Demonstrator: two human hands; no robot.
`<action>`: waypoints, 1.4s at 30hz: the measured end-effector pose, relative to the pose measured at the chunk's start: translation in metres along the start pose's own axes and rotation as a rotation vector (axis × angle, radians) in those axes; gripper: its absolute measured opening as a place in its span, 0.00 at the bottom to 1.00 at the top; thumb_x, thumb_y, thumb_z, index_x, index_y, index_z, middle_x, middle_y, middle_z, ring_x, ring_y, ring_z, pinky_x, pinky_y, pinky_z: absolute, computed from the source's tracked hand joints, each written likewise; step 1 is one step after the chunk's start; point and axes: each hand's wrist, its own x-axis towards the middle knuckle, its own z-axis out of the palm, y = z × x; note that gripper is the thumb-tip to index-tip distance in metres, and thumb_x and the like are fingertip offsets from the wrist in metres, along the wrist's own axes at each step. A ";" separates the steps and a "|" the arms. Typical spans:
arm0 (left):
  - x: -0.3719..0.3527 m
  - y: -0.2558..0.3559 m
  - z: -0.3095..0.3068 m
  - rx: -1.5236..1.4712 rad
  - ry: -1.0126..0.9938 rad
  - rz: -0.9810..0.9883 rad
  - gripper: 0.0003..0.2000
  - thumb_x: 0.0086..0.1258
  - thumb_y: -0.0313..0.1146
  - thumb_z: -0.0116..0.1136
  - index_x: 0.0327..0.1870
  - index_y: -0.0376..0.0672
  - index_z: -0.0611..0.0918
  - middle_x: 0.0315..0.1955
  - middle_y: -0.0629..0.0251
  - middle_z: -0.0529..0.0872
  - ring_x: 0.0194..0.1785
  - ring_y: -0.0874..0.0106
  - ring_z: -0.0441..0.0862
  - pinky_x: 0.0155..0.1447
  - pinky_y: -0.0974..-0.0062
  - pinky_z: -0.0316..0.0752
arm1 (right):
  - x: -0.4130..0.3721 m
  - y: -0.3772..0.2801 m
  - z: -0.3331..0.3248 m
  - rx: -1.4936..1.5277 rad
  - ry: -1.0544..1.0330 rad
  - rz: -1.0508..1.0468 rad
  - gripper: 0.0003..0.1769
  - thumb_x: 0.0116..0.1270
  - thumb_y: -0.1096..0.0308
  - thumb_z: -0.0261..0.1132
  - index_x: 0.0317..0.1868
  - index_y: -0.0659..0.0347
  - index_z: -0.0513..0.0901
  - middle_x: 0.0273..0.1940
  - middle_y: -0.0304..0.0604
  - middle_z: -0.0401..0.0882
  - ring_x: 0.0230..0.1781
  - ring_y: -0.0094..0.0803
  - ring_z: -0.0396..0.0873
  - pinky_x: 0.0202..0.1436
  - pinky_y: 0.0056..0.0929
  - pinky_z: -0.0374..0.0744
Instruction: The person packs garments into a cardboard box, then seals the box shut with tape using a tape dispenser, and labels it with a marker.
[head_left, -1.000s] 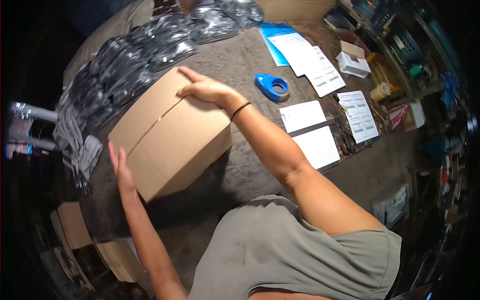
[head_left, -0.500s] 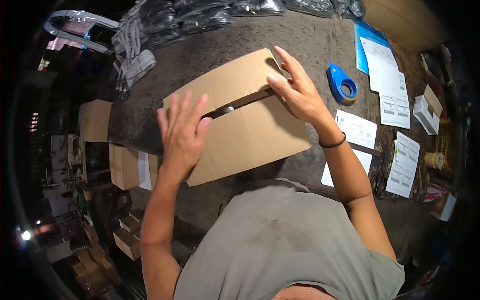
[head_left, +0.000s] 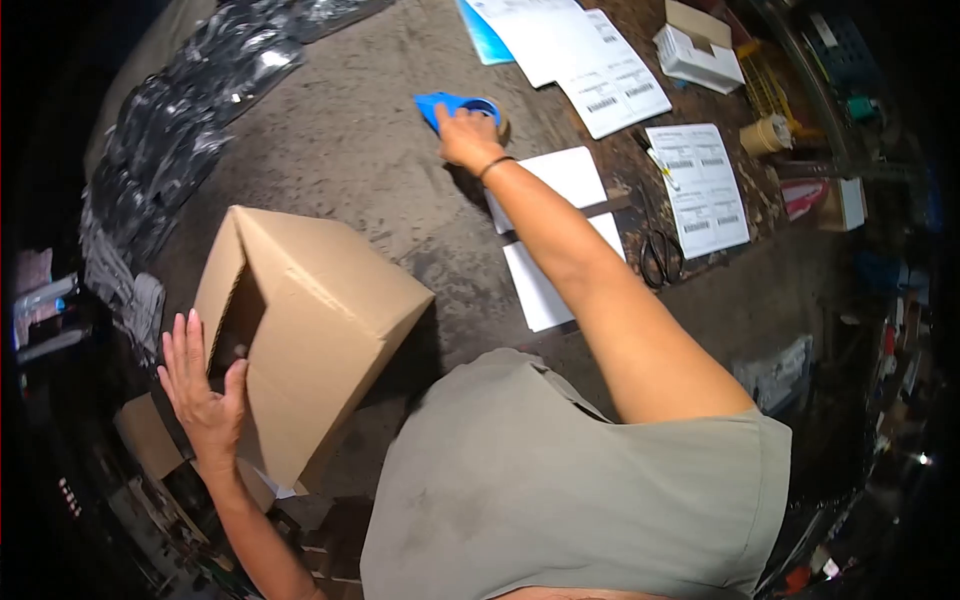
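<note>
A brown cardboard box (head_left: 330, 290) sits on the left part of the table, with a dark gap between its top flaps. My left hand (head_left: 205, 405) lies against the flaps at that gap, fingers stretched out and thumb apart. Farther away, my right hand (head_left: 468, 138) has its fingers on a blue tape dispenser (head_left: 432, 103) that carries a roll of tape. The fingertips curl over the dispenser and partly hide it.
Black plastic-wrapped bundles (head_left: 165, 125) and grey gloves (head_left: 130, 290) line the table's left side. Printed label sheets (head_left: 700, 190), scissors (head_left: 660, 258) and blank white paper (head_left: 545, 285) lie to the right. A small white box (head_left: 697, 58) stands at the back right.
My right hand has left the box flap and reached to the tape dispenser. My left hand remains at the box flaps. The view has swung to the right, and the box appears turned.
</note>
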 end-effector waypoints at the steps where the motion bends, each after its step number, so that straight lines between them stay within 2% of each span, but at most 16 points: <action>1: 0.005 0.000 -0.001 -0.103 -0.085 -0.047 0.35 0.61 0.39 0.61 0.73 0.53 0.65 0.72 0.57 0.63 0.75 0.54 0.56 0.75 0.50 0.49 | 0.003 -0.001 0.009 -0.013 0.016 0.026 0.33 0.63 0.64 0.61 0.69 0.57 0.64 0.53 0.61 0.77 0.52 0.57 0.78 0.52 0.55 0.74; 4: 0.007 -0.019 0.033 -0.454 -0.071 -0.088 0.37 0.58 0.34 0.59 0.74 0.50 0.63 0.71 0.53 0.63 0.76 0.54 0.55 0.76 0.56 0.48 | 0.007 -0.004 0.019 0.044 0.017 0.067 0.36 0.63 0.66 0.58 0.72 0.56 0.59 0.53 0.64 0.76 0.51 0.58 0.79 0.52 0.55 0.73; 10: 0.004 -0.005 0.041 -0.562 0.056 -0.191 0.35 0.56 0.21 0.54 0.71 0.44 0.66 0.70 0.52 0.65 0.74 0.56 0.59 0.75 0.65 0.51 | 0.008 -0.026 -0.012 0.408 0.029 0.221 0.37 0.65 0.67 0.56 0.75 0.56 0.54 0.60 0.69 0.69 0.53 0.62 0.77 0.57 0.59 0.69; 12: 0.002 0.004 0.041 -0.530 0.274 -0.232 0.29 0.56 0.17 0.56 0.64 0.42 0.73 0.63 0.53 0.72 0.70 0.57 0.65 0.71 0.66 0.59 | 0.007 -0.031 -0.014 1.257 0.176 0.359 0.39 0.66 0.68 0.56 0.75 0.57 0.50 0.63 0.64 0.67 0.54 0.59 0.77 0.55 0.59 0.74; 13: -0.002 -0.002 0.044 -0.530 0.274 -0.232 0.29 0.56 0.17 0.56 0.64 0.42 0.73 0.63 0.53 0.72 0.70 0.57 0.65 0.71 0.66 0.59 | -0.002 -0.036 -0.022 1.256 0.177 0.360 0.39 0.66 0.68 0.56 0.75 0.57 0.50 0.63 0.64 0.67 0.54 0.59 0.77 0.55 0.59 0.74; 15: -0.014 -0.022 0.054 -0.379 0.247 -0.234 0.19 0.58 0.18 0.58 0.53 0.37 0.78 0.54 0.55 0.77 0.66 0.57 0.70 0.66 0.66 0.66 | -0.028 -0.056 -0.033 2.338 0.151 0.125 0.48 0.63 0.76 0.61 0.76 0.54 0.41 0.62 0.55 0.67 0.54 0.45 0.76 0.43 0.44 0.85; 18: -0.015 -0.007 0.042 -0.441 0.289 -0.135 0.11 0.61 0.18 0.60 0.45 0.34 0.78 0.48 0.56 0.79 0.64 0.57 0.73 0.63 0.65 0.69 | -0.054 -0.090 -0.047 2.496 0.025 -0.160 0.49 0.65 0.74 0.63 0.76 0.51 0.38 0.62 0.57 0.65 0.49 0.46 0.79 0.45 0.46 0.85; 21: -0.027 -0.014 0.040 -0.500 0.273 -0.066 0.11 0.69 0.25 0.55 0.51 0.37 0.80 0.50 0.55 0.81 0.62 0.55 0.74 0.68 0.62 0.64 | -0.079 -0.119 -0.068 2.371 -0.244 -0.264 0.52 0.65 0.74 0.63 0.77 0.49 0.34 0.57 0.54 0.70 0.48 0.40 0.78 0.44 0.39 0.83; 24: -0.036 -0.016 0.035 -0.416 0.107 0.029 0.17 0.76 0.36 0.47 0.61 0.43 0.77 0.60 0.51 0.76 0.67 0.55 0.70 0.72 0.60 0.56 | -0.083 -0.148 -0.057 1.683 0.135 -0.475 0.34 0.66 0.72 0.60 0.73 0.47 0.63 0.54 0.50 0.70 0.48 0.40 0.73 0.54 0.39 0.76; 26: -0.053 -0.014 0.034 -0.249 0.001 -0.224 0.22 0.78 0.44 0.41 0.68 0.46 0.72 0.68 0.49 0.68 0.72 0.56 0.63 0.75 0.60 0.50 | -0.086 -0.162 -0.043 1.057 0.506 -0.476 0.26 0.63 0.74 0.59 0.62 0.44 0.77 0.47 0.50 0.68 0.44 0.41 0.71 0.55 0.37 0.73; 29: -0.080 -0.050 0.070 -0.367 0.112 -0.450 0.24 0.76 0.44 0.46 0.70 0.45 0.68 0.69 0.47 0.65 0.73 0.56 0.59 0.75 0.61 0.50 | -0.089 -0.171 -0.026 1.041 0.340 -0.320 0.17 0.62 0.74 0.60 0.48 0.48 0.85 0.43 0.50 0.64 0.43 0.44 0.70 0.52 0.38 0.75; 30: -0.084 -0.054 0.075 -0.476 0.125 -0.534 0.26 0.76 0.44 0.48 0.71 0.45 0.66 0.69 0.47 0.65 0.73 0.57 0.61 0.75 0.63 0.51 | -0.091 -0.176 -0.021 0.974 0.381 -0.278 0.16 0.61 0.75 0.60 0.46 0.47 0.86 0.48 0.57 0.66 0.46 0.55 0.75 0.52 0.43 0.77; 32: -0.081 -0.034 0.063 -1.169 0.231 -0.630 0.29 0.75 0.42 0.51 0.74 0.44 0.60 0.69 0.49 0.65 0.70 0.62 0.64 0.72 0.68 0.57 | -0.091 -0.179 -0.015 0.894 0.443 -0.214 0.12 0.63 0.70 0.63 0.44 0.48 0.87 0.47 0.58 0.68 0.46 0.53 0.76 0.52 0.43 0.77; 34: -0.078 -0.036 0.062 -1.534 0.228 -0.626 0.31 0.75 0.40 0.53 0.75 0.44 0.56 0.69 0.51 0.65 0.68 0.66 0.66 0.68 0.73 0.62 | -0.092 -0.177 -0.013 0.893 0.404 -0.131 0.11 0.64 0.65 0.65 0.47 0.48 0.86 0.40 0.50 0.71 0.48 0.44 0.73 0.53 0.35 0.75; 37: -0.077 -0.048 0.063 -1.597 0.168 -0.535 0.33 0.75 0.40 0.53 0.76 0.46 0.54 0.69 0.51 0.65 0.67 0.67 0.67 0.66 0.72 0.65 | -0.117 -0.172 -0.017 0.871 0.442 -0.087 0.10 0.64 0.65 0.64 0.45 0.50 0.87 0.46 0.58 0.68 0.48 0.53 0.74 0.53 0.39 0.75; 42: -0.079 -0.059 0.054 -1.676 -0.067 -0.340 0.30 0.77 0.37 0.51 0.76 0.48 0.55 0.68 0.56 0.67 0.66 0.70 0.68 0.64 0.73 0.68 | -0.201 -0.164 -0.017 0.736 0.535 0.094 0.12 0.64 0.64 0.63 0.47 0.52 0.86 0.45 0.56 0.69 0.50 0.50 0.72 0.55 0.37 0.74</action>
